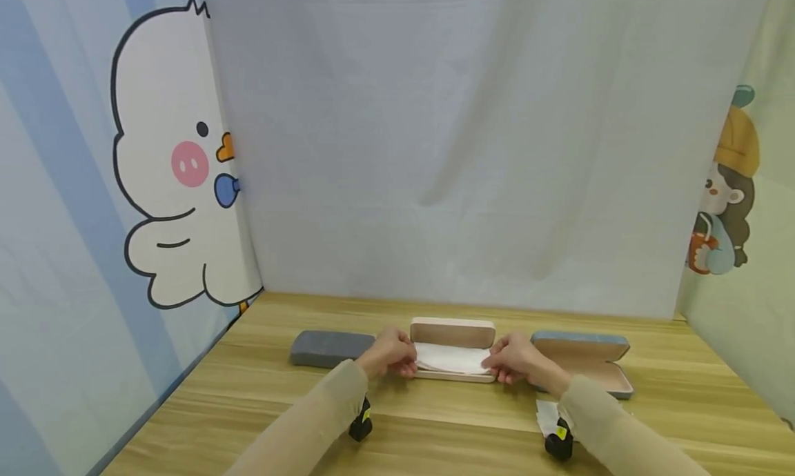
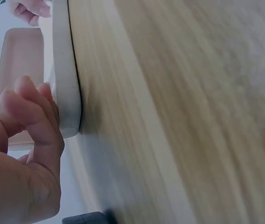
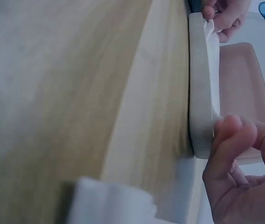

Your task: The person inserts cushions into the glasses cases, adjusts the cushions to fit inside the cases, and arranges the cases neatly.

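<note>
A cream glasses case point(image 1: 452, 334) stands with its lid up and its pinkish lining showing. A white cloth point(image 1: 452, 358) lies spread across its lower half. At the case's left end, my left hand point(image 1: 393, 352) pinches the edge of the cloth between thumb and fingers. My right hand point(image 1: 520, 359) does the same at the right end, its fingertips right at the rim. In the right wrist view, the cloth point(image 3: 213, 70) rises a little above the case's side wall point(image 3: 199, 93).
A closed grey glasses case point(image 1: 329, 348) lies to the left, partly behind the left hand. An open blue glasses case point(image 1: 580, 338) is on the right, overlapped by the right forearm. Some white sheets point(image 1: 546, 417) lie near the right wrist on the wooden table point(image 1: 447, 421).
</note>
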